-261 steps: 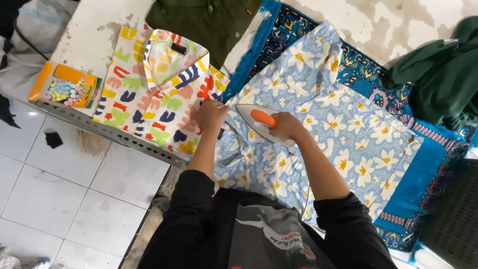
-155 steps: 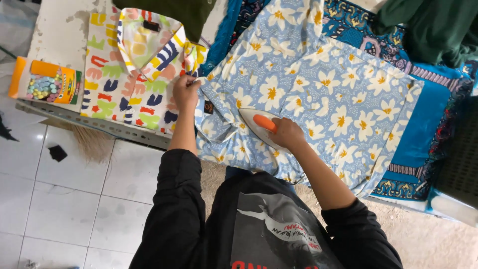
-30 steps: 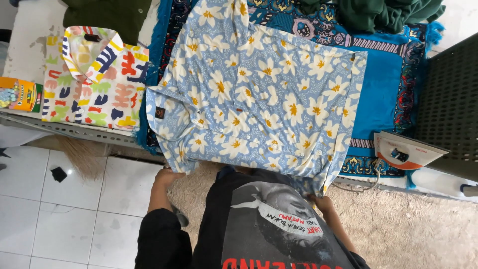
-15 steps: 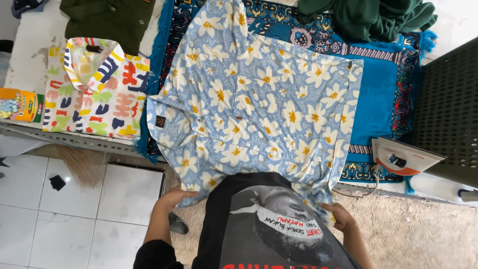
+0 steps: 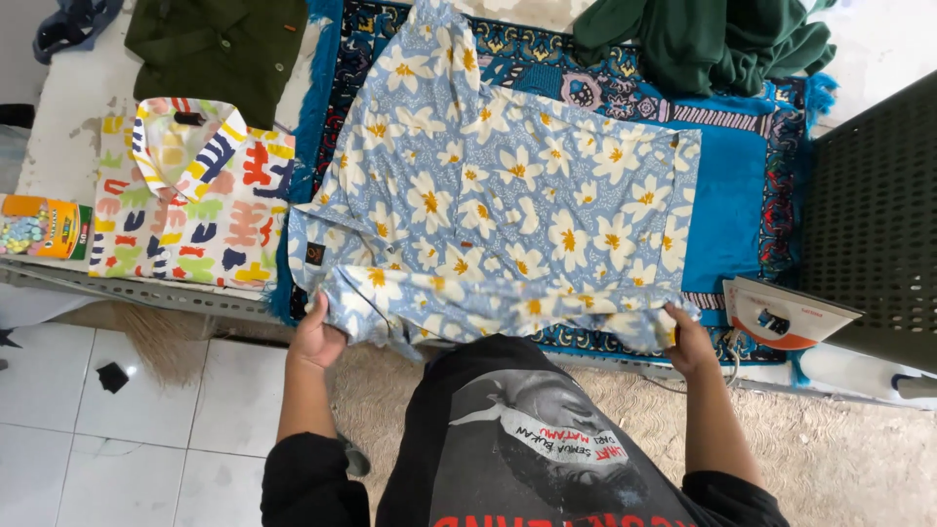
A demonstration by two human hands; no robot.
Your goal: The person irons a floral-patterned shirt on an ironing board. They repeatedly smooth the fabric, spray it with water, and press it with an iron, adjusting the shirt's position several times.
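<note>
Head view is showing us both of our hands gripping the near hem of a light blue shirt with white and yellow flowers (image 5: 508, 205). Our left hand (image 5: 319, 337) is closing around the hem at its left corner, fingers curled under the cloth and thumb on top, so that the fabric is bunching there. Our right hand (image 5: 689, 344) is pinching the hem at the right corner, fingers wrapped shut on the edge of the cloth. Between the two hands the hem is sagging in loose folds just above our black printed T-shirt (image 5: 547, 439).

The flowered shirt is lying spread flat over a blue patterned mat (image 5: 742, 185) that is covering the work table (image 5: 73, 107), and its upper end is reaching toward the far edge. Just beside the right hand, an orange and white iron (image 5: 786, 312) is standing on the mat's near right corner, apart from the shirt. To the left of the mat, a folded shirt with bright multicoloured shapes (image 5: 190, 205) is resting on the table, with a dark olive garment (image 5: 220, 49) lying beyond it. A small orange box (image 5: 39, 226) is sitting at the table's left edge. A dark green garment (image 5: 712, 44) is lying heaped at the far right of the mat. A dark plastic basket (image 5: 874, 215) is standing to the right.
</note>
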